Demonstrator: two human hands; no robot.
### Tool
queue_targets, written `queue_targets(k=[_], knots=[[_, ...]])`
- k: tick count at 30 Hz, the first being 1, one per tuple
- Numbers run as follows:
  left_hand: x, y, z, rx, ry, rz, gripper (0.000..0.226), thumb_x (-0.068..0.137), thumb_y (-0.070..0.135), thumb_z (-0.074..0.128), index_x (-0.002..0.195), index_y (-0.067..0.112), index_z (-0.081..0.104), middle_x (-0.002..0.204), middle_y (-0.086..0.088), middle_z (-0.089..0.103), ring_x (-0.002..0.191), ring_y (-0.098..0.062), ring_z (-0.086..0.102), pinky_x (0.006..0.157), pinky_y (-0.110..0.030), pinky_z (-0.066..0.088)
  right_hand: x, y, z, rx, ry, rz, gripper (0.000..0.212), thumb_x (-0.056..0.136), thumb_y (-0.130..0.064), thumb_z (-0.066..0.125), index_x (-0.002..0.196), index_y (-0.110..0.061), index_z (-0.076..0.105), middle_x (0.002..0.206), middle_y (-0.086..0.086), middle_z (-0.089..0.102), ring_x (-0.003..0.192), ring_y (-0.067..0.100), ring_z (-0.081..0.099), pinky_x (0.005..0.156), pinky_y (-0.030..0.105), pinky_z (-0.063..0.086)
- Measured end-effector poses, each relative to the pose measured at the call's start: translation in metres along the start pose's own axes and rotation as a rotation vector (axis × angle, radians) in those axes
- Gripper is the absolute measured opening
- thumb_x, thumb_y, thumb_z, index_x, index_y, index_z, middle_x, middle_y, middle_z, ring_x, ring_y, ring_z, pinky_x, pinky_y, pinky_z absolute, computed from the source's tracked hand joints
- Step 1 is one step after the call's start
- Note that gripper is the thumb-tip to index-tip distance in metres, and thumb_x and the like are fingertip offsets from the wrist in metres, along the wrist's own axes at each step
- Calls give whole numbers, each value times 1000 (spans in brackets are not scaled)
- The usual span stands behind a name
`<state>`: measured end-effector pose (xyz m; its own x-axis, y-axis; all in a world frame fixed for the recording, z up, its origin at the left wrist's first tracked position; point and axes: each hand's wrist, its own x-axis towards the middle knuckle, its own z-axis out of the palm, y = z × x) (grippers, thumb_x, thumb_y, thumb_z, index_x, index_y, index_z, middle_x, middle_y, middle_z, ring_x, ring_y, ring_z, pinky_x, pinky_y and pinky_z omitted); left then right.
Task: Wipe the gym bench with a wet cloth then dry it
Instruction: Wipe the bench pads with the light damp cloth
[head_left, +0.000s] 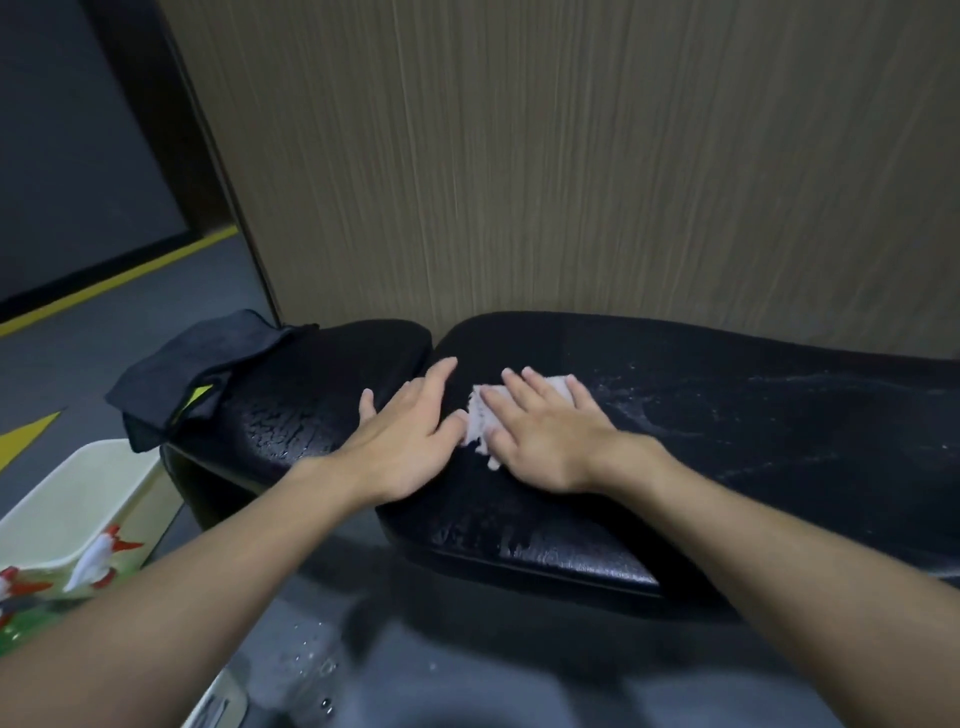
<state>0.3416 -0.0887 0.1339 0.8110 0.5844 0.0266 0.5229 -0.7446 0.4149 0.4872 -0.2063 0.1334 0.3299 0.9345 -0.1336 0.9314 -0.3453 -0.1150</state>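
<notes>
Across the middle of the frame the black bench (753, 431) — two glossy, cracked vinyl pads streaked with water — bears one crumpled white cloth (480, 421) pressed under the flat, straight-fingered right hand (545, 434), the left hand (410, 439) spread flat beside it, one folded dark towel (176, 374) on its left end, one cream plastic tub (78, 499) lower left.

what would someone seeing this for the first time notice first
The right hand presses a pale cloth flat onto the wet, streaked black gym bench at centre, with the left hand resting flat just beside it. A dark folded towel sits on the bench's left end, and a cream tub stands at lower left.
</notes>
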Motion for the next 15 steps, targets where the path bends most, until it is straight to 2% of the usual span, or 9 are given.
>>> queue_targets(k=[4,10,15], knots=[[0,3,16,270,-39,10,67,90,67,28,151,45,13,164,-1,9,151,-28,1,116,-62,-8,60,41,-12,34,10,130,61,100,-48,14,158,-33,1,167,-1,-7,152,18,-11,120,54,-8],[4,-1,19,302,-49,1,88,67,82,8,150,51,11,165,0,5,151,-26,-3,115,-62,-10,117,85,-29,59,22,302,62,98,-50,13,158,-36,5,167,-1,-4,153,18,-7,121,53,-6],[3,-1,19,283,-49,0,87,69,82,10,150,51,11,165,0,4,151,-26,-5,115,-61,-11,117,86,-31,79,16,359,61,100,-47,12,159,-33,4,167,-1,-5,153,18,-8,121,51,-8]])
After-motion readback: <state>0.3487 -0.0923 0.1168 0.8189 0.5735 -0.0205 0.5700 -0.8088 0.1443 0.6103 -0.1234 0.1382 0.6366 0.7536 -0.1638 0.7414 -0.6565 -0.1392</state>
